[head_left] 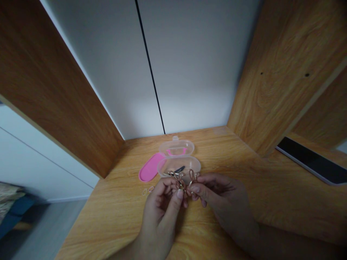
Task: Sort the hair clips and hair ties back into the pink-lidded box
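My left hand (pixel 161 213) and my right hand (pixel 223 202) meet over the wooden tabletop. Between their fingertips is a rose-gold metal hair claw clip (pixel 191 176) with wire-like loops on both sides. The left thumb and fingers pinch its left part, the right thumb and index finger its right part. Fingers hide some of it. Just beyond stands a clear plastic case (pixel 198 167) with its lid (pixel 192 146) swung back. A small dark clip (pixel 180 169) and other small pieces lie inside. A pale ring-shaped band (pixel 144 192) and a pinkish band (pixel 151 189) rest left of my left hand.
A flat pink oval piece (pixel 149 171) leans against the case's left side. Far right, a dark-screened phone (pixel 311 159) lies on the wooden surface (pixel 284 202). White panels (pixel 189 90) close the back, with wooden uprights (pixel 271 90) at either side.
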`<state>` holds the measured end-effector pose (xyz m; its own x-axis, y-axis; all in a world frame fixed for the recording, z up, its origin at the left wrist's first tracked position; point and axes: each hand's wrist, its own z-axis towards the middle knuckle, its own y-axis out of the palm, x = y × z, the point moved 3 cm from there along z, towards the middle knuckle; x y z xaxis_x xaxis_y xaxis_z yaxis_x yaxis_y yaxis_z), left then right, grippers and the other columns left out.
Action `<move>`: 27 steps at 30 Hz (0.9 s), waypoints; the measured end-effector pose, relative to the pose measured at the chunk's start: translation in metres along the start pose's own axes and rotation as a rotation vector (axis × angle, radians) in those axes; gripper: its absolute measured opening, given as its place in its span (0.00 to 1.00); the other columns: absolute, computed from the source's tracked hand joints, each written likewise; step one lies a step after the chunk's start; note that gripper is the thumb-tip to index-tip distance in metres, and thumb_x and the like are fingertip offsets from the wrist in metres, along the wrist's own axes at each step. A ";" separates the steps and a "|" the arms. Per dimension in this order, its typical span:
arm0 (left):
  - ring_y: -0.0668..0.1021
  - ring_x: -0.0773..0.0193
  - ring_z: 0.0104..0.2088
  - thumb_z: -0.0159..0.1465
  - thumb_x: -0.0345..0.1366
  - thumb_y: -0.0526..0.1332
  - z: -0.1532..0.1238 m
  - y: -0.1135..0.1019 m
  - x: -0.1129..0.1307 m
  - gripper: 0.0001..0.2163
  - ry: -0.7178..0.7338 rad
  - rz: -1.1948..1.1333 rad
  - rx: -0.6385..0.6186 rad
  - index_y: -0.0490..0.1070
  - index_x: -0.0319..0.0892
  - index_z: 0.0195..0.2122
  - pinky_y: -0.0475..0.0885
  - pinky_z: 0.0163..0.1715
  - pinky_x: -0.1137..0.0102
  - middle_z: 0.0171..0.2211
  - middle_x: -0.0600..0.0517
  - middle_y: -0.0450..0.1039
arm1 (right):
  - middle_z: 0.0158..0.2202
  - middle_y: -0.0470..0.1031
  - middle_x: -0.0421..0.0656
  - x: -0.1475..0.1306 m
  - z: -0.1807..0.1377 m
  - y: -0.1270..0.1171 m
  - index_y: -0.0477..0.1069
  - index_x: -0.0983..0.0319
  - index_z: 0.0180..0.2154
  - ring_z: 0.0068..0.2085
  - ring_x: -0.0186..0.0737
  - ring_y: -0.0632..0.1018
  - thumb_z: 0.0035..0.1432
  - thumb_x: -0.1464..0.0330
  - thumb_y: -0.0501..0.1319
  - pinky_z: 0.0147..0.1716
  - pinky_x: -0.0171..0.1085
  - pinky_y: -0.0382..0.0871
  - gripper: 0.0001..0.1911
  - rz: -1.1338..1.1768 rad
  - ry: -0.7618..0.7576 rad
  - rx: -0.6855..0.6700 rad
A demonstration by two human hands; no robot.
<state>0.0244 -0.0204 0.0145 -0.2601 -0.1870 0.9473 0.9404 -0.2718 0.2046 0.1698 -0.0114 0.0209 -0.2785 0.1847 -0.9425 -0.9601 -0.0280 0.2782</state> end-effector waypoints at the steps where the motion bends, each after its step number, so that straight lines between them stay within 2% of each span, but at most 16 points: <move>1: 0.75 0.68 0.32 0.71 0.38 0.61 0.000 -0.001 -0.001 0.06 -0.005 -0.005 0.008 0.72 0.41 0.40 0.72 0.35 0.73 0.32 0.52 0.75 | 0.21 0.78 0.40 -0.001 0.000 0.001 0.77 0.58 0.22 0.22 0.37 0.76 0.51 0.65 0.74 0.21 0.35 0.69 0.11 0.005 -0.014 0.000; 4: 0.76 0.69 0.31 0.70 0.38 0.62 0.001 -0.003 -0.003 0.06 0.011 -0.007 0.053 0.73 0.41 0.41 0.73 0.34 0.74 0.32 0.52 0.76 | 0.21 0.77 0.39 -0.004 0.002 0.002 0.77 0.59 0.24 0.21 0.34 0.74 0.48 0.66 0.76 0.18 0.31 0.67 0.10 0.010 -0.073 0.043; 7: 0.77 0.70 0.29 0.67 0.37 0.66 0.001 -0.007 -0.001 0.05 0.049 0.046 0.121 0.75 0.41 0.38 0.74 0.32 0.77 0.30 0.52 0.77 | 0.24 0.77 0.38 -0.001 0.002 0.001 0.77 0.59 0.28 0.21 0.30 0.71 0.50 0.65 0.75 0.17 0.28 0.65 0.08 0.034 -0.117 0.080; 9: 0.78 0.70 0.30 0.63 0.35 0.69 0.000 -0.010 0.002 0.04 0.078 0.119 0.171 0.77 0.41 0.35 0.75 0.33 0.79 0.29 0.53 0.78 | 0.28 0.78 0.39 0.002 0.002 0.000 0.80 0.57 0.36 0.22 0.30 0.70 0.54 0.64 0.72 0.18 0.28 0.66 0.07 0.031 -0.116 0.073; 12: 0.80 0.69 0.30 0.58 0.31 0.72 -0.001 -0.013 0.005 0.04 0.112 0.232 0.223 0.78 0.42 0.31 0.76 0.34 0.79 0.27 0.54 0.80 | 0.31 0.77 0.39 0.005 0.000 -0.002 0.80 0.53 0.48 0.24 0.31 0.70 0.58 0.64 0.69 0.22 0.29 0.68 0.15 -0.021 -0.124 0.035; 13: 0.80 0.69 0.29 0.57 0.30 0.73 -0.001 -0.013 0.006 0.04 0.118 0.257 0.225 0.79 0.42 0.30 0.76 0.34 0.79 0.27 0.54 0.80 | 0.31 0.76 0.39 0.005 0.000 -0.002 0.80 0.53 0.47 0.26 0.32 0.71 0.59 0.65 0.68 0.24 0.30 0.68 0.13 -0.046 -0.136 0.012; 16: 0.82 0.69 0.29 0.56 0.28 0.73 0.001 -0.009 0.009 0.04 0.129 0.252 0.184 0.80 0.43 0.30 0.78 0.34 0.79 0.27 0.54 0.83 | 0.31 0.75 0.39 0.002 0.000 -0.001 0.81 0.56 0.36 0.30 0.34 0.72 0.60 0.68 0.66 0.27 0.31 0.68 0.04 -0.110 -0.171 -0.047; 18: 0.85 0.66 0.32 0.56 0.28 0.72 0.003 -0.007 0.010 0.05 0.122 0.192 0.178 0.78 0.43 0.27 0.80 0.36 0.77 0.31 0.52 0.84 | 0.31 0.75 0.39 0.000 0.001 0.000 0.80 0.57 0.32 0.31 0.35 0.73 0.58 0.69 0.67 0.29 0.31 0.68 0.03 -0.103 -0.181 -0.060; 22: 0.86 0.61 0.36 0.54 0.27 0.73 0.006 -0.009 0.008 0.12 0.089 0.112 0.245 0.71 0.41 0.20 0.82 0.38 0.74 0.34 0.49 0.85 | 0.32 0.75 0.39 0.002 0.003 0.001 0.82 0.54 0.36 0.34 0.36 0.75 0.56 0.69 0.69 0.35 0.33 0.71 0.05 -0.043 -0.149 -0.090; 25: 0.86 0.60 0.35 0.53 0.27 0.73 0.006 -0.011 0.006 0.12 0.075 0.092 0.252 0.71 0.40 0.20 0.82 0.37 0.72 0.33 0.47 0.85 | 0.33 0.73 0.38 0.005 0.002 0.001 0.83 0.51 0.41 0.36 0.37 0.76 0.54 0.68 0.72 0.37 0.34 0.73 0.12 -0.022 -0.128 -0.091; 27: 0.86 0.60 0.33 0.53 0.28 0.74 0.005 -0.012 0.005 0.11 0.074 0.086 0.242 0.72 0.40 0.21 0.82 0.35 0.72 0.31 0.47 0.85 | 0.34 0.73 0.38 0.005 0.002 0.001 0.83 0.51 0.41 0.36 0.37 0.76 0.54 0.68 0.72 0.37 0.34 0.73 0.12 -0.025 -0.143 -0.098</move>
<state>0.0134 -0.0132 0.0178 -0.1839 -0.2702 0.9451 0.9825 -0.0203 0.1854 0.1675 -0.0089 0.0167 -0.2548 0.3244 -0.9110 -0.9665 -0.1161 0.2289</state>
